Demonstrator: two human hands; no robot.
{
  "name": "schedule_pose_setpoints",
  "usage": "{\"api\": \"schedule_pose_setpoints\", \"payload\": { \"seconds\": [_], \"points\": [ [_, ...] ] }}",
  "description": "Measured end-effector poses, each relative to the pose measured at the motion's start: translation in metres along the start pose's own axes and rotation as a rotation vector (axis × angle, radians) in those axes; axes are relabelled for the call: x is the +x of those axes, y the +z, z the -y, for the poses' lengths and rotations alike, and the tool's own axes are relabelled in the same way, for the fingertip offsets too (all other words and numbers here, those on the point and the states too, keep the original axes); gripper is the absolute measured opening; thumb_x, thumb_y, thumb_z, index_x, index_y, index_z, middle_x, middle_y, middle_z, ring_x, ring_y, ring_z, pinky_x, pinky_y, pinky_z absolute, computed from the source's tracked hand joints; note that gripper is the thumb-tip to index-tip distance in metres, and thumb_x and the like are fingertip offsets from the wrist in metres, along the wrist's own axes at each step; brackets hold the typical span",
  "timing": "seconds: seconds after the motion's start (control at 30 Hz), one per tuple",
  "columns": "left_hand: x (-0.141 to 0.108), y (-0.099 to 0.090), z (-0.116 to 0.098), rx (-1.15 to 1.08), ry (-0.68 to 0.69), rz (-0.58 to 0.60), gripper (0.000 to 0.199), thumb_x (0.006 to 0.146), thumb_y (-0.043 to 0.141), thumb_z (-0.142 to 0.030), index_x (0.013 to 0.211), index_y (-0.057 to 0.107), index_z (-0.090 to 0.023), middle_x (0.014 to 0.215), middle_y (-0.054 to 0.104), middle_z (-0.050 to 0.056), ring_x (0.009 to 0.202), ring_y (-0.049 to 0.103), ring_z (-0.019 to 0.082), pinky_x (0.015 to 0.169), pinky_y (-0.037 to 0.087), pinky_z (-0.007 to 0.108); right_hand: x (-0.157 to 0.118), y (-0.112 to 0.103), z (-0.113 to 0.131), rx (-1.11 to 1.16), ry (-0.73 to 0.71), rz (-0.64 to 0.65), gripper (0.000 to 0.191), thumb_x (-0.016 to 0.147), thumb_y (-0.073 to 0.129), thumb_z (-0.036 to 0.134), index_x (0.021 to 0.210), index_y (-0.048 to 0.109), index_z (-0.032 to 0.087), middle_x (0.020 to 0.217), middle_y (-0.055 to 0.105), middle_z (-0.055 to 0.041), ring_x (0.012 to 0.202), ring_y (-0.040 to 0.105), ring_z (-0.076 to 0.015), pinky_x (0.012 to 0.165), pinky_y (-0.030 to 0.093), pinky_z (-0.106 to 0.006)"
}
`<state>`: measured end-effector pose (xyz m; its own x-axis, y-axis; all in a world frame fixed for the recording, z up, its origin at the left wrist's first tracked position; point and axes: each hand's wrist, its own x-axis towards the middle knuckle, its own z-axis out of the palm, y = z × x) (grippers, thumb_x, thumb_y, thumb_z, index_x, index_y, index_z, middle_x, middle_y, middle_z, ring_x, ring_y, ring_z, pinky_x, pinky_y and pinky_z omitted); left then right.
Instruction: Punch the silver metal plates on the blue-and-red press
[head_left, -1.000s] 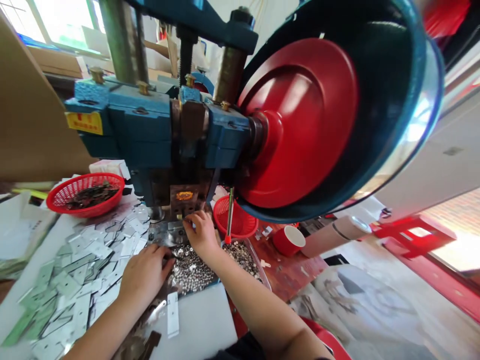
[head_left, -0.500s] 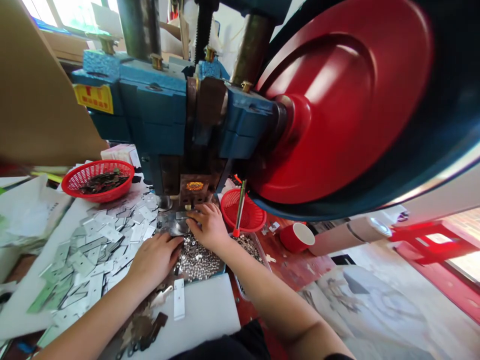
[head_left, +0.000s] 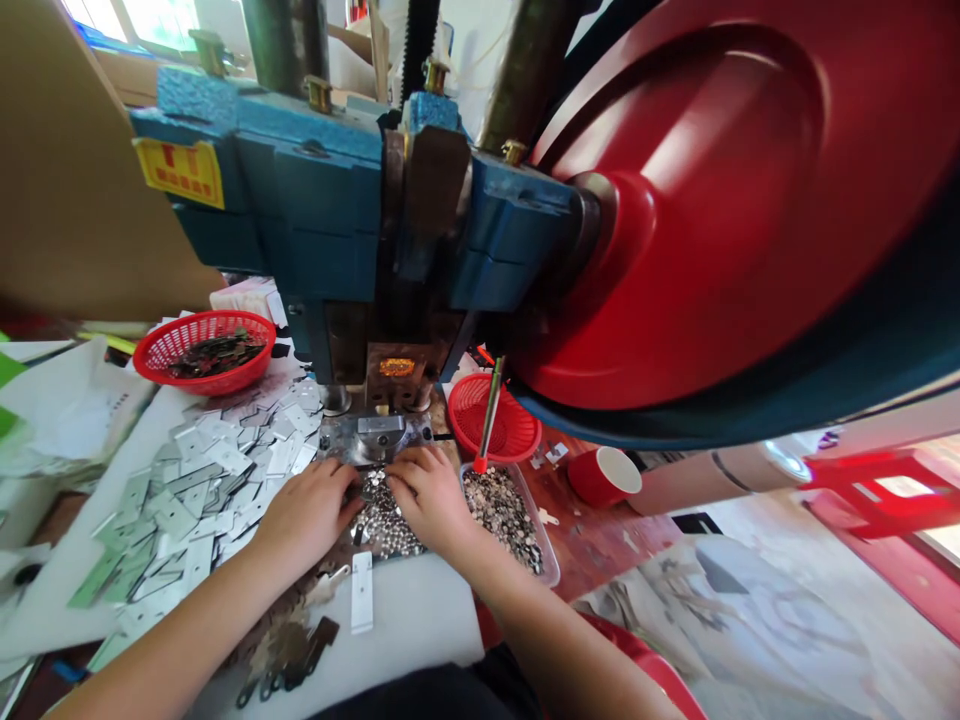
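My left hand [head_left: 309,508] rests at the left edge of a heap of small shiny metal parts [head_left: 386,525], its fingers bent and pressed together. Whatever those fingers hold, if anything, is hidden. My right hand [head_left: 433,500] lies over the right side of the same heap, fingers curled and thumb towards the parts; any piece in its grip is too small to make out. Just beyond both hands is the metal die block [head_left: 381,432] of a blue press [head_left: 307,220]. Above the block sits the press ram [head_left: 397,372], with a gap between.
Flat metal plates [head_left: 199,475] lie piled at left, below a red basket [head_left: 206,352] of dark pieces. Another red basket [head_left: 517,420] and a plastic box [head_left: 551,560] of small parts stand right. One plate [head_left: 362,592] lies on white foam [head_left: 427,610]. A large red flywheel [head_left: 720,230] overhangs the right.
My right hand has drawn back from the die block to the heap of small parts, uncovering the block. My left hand has shifted slightly. The view has moved a little.
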<state>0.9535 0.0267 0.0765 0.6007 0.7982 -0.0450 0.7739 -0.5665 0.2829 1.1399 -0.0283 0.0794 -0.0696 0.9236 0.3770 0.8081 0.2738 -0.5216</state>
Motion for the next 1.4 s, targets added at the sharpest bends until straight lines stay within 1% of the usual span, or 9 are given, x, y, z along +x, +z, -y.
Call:
{"api": "schedule_pose_setpoints", "payload": {
  "seconds": [0.2,0.37,0.6,0.73,0.9,1.07,1.17,1.3,1.4],
  "points": [
    [0.001,-0.001,0.000,-0.109,0.016,0.020,0.009,0.078,0.058,-0.031,0.082,0.058,-0.022,0.087,0.061,0.004,0.085,0.056,0.023,0.073,0.041,0.035,-0.005,0.006,-0.001,0.046,0.021,-0.010,0.015,0.087,0.056,0.020,0.094,0.069,0.023,0.094,0.066,-0.0031,0.093,0.055,-0.0187,0.085,0.042,-0.035],
    [-0.001,0.000,-0.003,-0.183,0.058,0.008,0.009,0.081,0.055,-0.031,0.079,0.059,-0.024,0.081,0.064,0.002,0.080,0.059,0.021,0.073,0.042,0.034,-0.005,0.004,-0.004,0.077,0.024,-0.025,0.016,0.087,0.055,0.019,0.093,0.069,0.023,0.093,0.066,-0.0034,0.092,0.055,-0.0184,0.085,0.043,-0.035],
    [0.020,-0.022,-0.001,-0.515,-0.118,-0.257,0.026,0.084,0.048,-0.045,0.093,0.065,-0.028,0.095,0.070,-0.003,0.085,0.063,0.018,0.077,0.046,0.028,0.010,-0.005,-0.007,0.124,0.117,-0.145,0.023,0.087,0.050,0.015,0.104,0.065,0.022,0.098,0.065,-0.0058,0.096,0.055,-0.0198,0.087,0.044,-0.035],
    [0.046,-0.028,-0.002,-0.480,-0.214,-0.329,0.028,0.083,0.048,-0.043,0.092,0.068,-0.025,0.093,0.072,-0.001,0.084,0.064,0.020,0.073,0.047,0.030,0.030,-0.005,-0.009,0.099,0.060,-0.189,0.026,0.089,0.046,0.015,0.104,0.066,0.022,0.101,0.064,-0.0058,0.099,0.054,-0.0194,0.089,0.044,-0.035],
    [0.061,-0.020,-0.002,-0.421,-0.206,-0.357,0.030,0.082,0.048,-0.042,0.090,0.069,-0.023,0.095,0.072,0.003,0.090,0.063,0.023,0.079,0.047,0.034,0.044,0.000,-0.014,-0.004,-0.002,-0.127,0.033,0.086,0.048,0.011,0.108,0.066,0.026,0.109,0.061,-0.0043,0.103,0.051,-0.0197,0.093,0.041,-0.036],
    [0.063,-0.013,0.006,-0.373,-0.184,-0.396,0.030,0.080,0.049,-0.042,0.088,0.069,-0.021,0.095,0.069,0.006,0.094,0.061,0.025,0.086,0.045,0.038,0.044,0.002,-0.018,-0.088,0.004,-0.047,0.038,0.085,0.050,0.012,0.114,0.064,0.030,0.113,0.060,-0.0026,0.108,0.048,-0.0201,0.097,0.038,-0.036],
    [0.067,-0.010,0.011,-0.362,-0.161,-0.400,0.030,0.079,0.051,-0.042,0.091,0.069,-0.020,0.096,0.068,0.008,0.095,0.060,0.026,0.089,0.044,0.040,0.043,-0.001,-0.015,-0.157,-0.017,-0.018,0.037,0.085,0.053,0.015,0.116,0.063,0.032,0.116,0.059,-0.0021,0.113,0.044,-0.0220,0.102,0.032,-0.041],
    [0.073,-0.006,0.014,-0.376,-0.119,-0.395,0.031,0.079,0.049,-0.037,0.096,0.066,-0.017,0.100,0.068,0.008,0.097,0.060,0.025,0.091,0.044,0.038,0.044,-0.005,-0.007,-0.275,-0.053,0.031,0.034,0.087,0.051,0.020,0.118,0.060,0.032,0.116,0.060,-0.0029,0.119,0.041,-0.0232,0.107,0.023,-0.046],
    [0.075,-0.006,0.013,-0.386,-0.102,-0.396,0.029,0.080,0.048,-0.034,0.095,0.066,-0.017,0.101,0.068,0.009,0.098,0.061,0.024,0.092,0.044,0.038,0.046,-0.007,-0.005,-0.269,-0.046,0.059,0.034,0.087,0.051,0.019,0.117,0.060,0.031,0.115,0.061,-0.0030,0.118,0.043,-0.0225,0.106,0.026,-0.045]
  ]
}}
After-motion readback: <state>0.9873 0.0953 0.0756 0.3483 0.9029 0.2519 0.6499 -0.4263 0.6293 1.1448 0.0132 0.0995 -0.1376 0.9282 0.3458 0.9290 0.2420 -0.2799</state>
